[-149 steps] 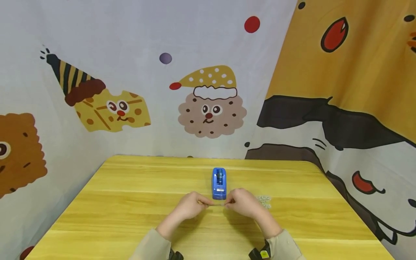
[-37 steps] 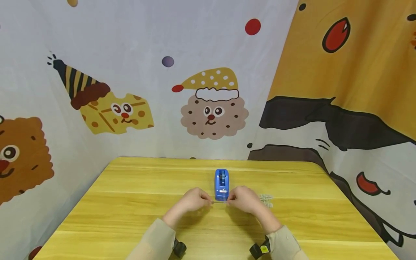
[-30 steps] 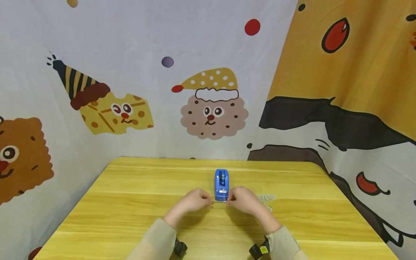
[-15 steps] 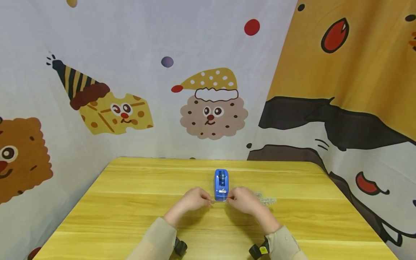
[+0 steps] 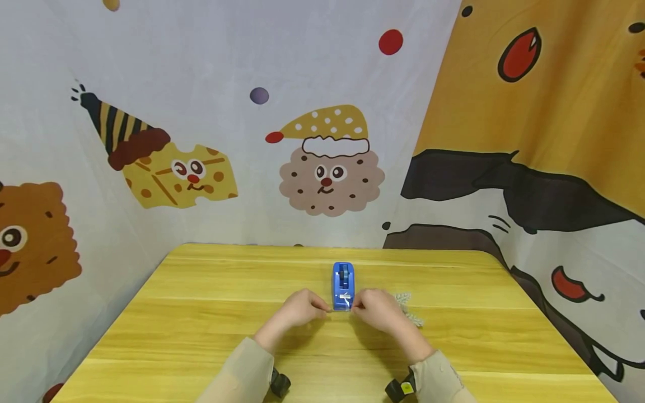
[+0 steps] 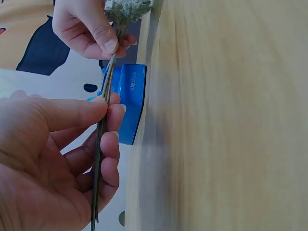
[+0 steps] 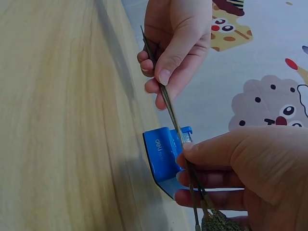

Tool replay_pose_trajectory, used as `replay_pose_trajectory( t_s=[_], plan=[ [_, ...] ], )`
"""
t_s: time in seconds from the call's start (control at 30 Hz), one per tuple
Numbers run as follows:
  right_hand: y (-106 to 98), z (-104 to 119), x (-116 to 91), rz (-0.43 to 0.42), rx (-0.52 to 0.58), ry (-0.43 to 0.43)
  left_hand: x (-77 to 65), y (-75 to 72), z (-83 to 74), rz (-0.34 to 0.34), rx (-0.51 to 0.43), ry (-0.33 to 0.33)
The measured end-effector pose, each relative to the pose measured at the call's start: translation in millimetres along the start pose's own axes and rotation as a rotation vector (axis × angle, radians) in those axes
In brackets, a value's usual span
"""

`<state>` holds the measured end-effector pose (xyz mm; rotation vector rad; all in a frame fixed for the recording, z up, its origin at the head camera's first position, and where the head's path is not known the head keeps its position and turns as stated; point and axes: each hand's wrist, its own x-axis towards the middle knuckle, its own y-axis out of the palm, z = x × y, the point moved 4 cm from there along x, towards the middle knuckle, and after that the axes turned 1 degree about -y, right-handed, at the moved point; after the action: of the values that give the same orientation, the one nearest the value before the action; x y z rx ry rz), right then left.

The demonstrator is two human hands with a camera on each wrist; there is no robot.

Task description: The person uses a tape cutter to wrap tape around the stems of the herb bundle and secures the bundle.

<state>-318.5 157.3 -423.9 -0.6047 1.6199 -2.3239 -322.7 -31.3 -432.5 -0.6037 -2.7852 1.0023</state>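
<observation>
While holding stems [image 6: 97, 167] crosswise above table [image 5: 227, 347], pinches at two places, with a short length showing between. With left hand [image 5: 302, 309]: presses thumb against fingers on stems, toward the thin ends; curls remaining fingers behind. With right hand [image 5: 377, 309]: pinches stems between thumb and fingers, nearer the tufts [image 5: 404, 300]. Out past right hand, on its right side: these same tufts, grey-green, partly hidden by the hand in head view. Just beyond stems, near both hands: blue dispenser [image 5: 343, 285], upright on table, long side pointing away from person. Contact between stems and dispenser: cannot tell. At both wrists: black camera [image 5: 279, 384], beside beige sleeve [image 5: 244, 366]. Behind table: curtain [image 5: 211, 67], mostly white toward left, with printed cheese and cookie figures; orange, black and white toward right.
</observation>
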Motion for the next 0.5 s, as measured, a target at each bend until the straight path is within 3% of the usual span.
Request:
replay_pose_trajectory(
  t_s=[0.5],
  plan=[
    [1.6, 5.7, 0.2, -0.001, -0.050, -0.030, -5.5, -1.9, 2.4, -0.014, -0.097, -0.015]
  ],
)
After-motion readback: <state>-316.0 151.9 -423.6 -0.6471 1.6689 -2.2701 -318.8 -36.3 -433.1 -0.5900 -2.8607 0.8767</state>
